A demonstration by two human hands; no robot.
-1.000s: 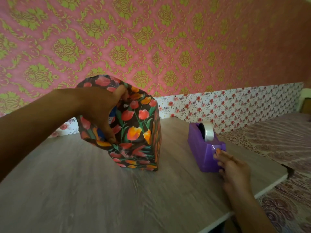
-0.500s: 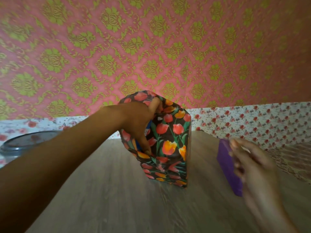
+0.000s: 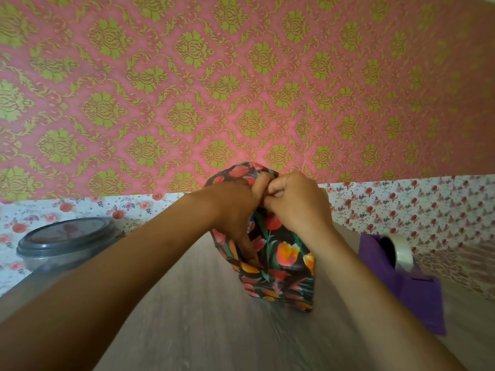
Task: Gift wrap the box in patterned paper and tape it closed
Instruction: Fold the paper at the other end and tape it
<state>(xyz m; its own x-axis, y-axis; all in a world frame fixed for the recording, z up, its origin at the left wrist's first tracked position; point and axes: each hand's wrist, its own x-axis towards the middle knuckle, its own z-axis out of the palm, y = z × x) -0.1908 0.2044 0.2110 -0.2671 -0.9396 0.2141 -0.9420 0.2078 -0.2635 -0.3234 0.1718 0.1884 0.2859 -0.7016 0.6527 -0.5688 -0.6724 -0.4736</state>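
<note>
The fingers (image 3: 247, 250) of the left hand (image 3: 235, 210) are spread and pressed flat against the near face of the wrapped box (image 3: 278, 258), thumb up at the top fold, clamping the tulip-patterned paper (image 3: 288, 254) against the box; just beside them the right hand (image 3: 300, 202) is curled tight at the upper edge, its fingertips pinched together on something at the fold, though whether that is a strip of tape or only paper cannot be told, since the knuckles hide it.

At far left a dark lidded container (image 3: 64, 243) sits at the edge of the table (image 3: 187, 325), well apart from the work; the box stands on end near the table's middle, both hands on its upper half; to the right the purple tape dispenser (image 3: 407, 279) rests near the box, untouched.

The risk, as I judge it, lies at the top fold: if the left hand eases off before tape is pressed down, the glossy paper may spring open; a tall box on a narrow base could also tip away under a firm push; a tape strip, if held, may stick to the fingers or land crooked.
</note>
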